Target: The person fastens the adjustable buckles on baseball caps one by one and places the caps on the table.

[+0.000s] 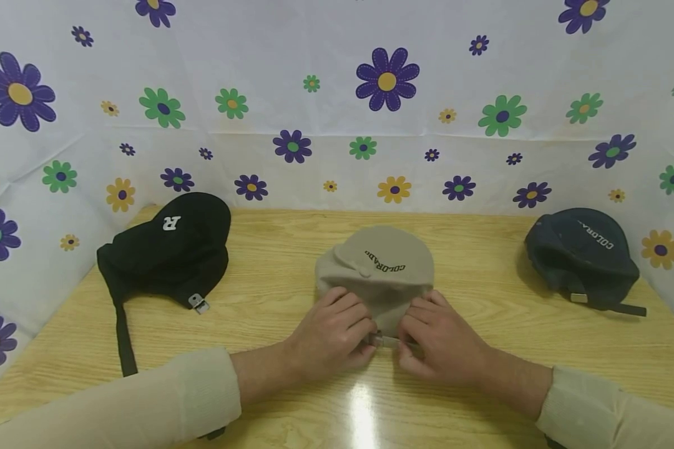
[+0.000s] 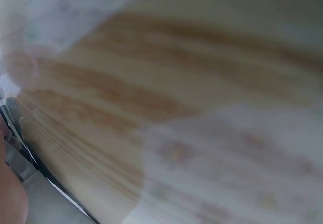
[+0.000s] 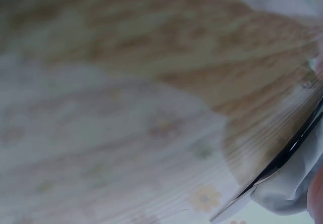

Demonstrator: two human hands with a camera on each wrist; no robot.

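Observation:
A beige baseball cap (image 1: 393, 249) with dark "COLORADO" lettering lies on the table in the middle of the head view, its back strap (image 1: 391, 342) towards me. My left hand (image 1: 334, 333) grips the left part of that strap beside its small buckle. On the other side, my right hand (image 1: 444, 340) pinches the strap's right part, fingers curled. A short stretch of strap shows between the two hands; their fingers hide the rest. Both wrist views are blurred, with just a bit of the cap (image 2: 50, 204) at the edge.
A black cap (image 1: 196, 249) with a white "R" sits at the left, its long strap (image 1: 125, 337) hanging towards me. At the right is a navy cap (image 1: 590, 249) with its strap buckled. A white flowered cloth (image 1: 326, 37) stands behind the wooden table (image 1: 281, 249).

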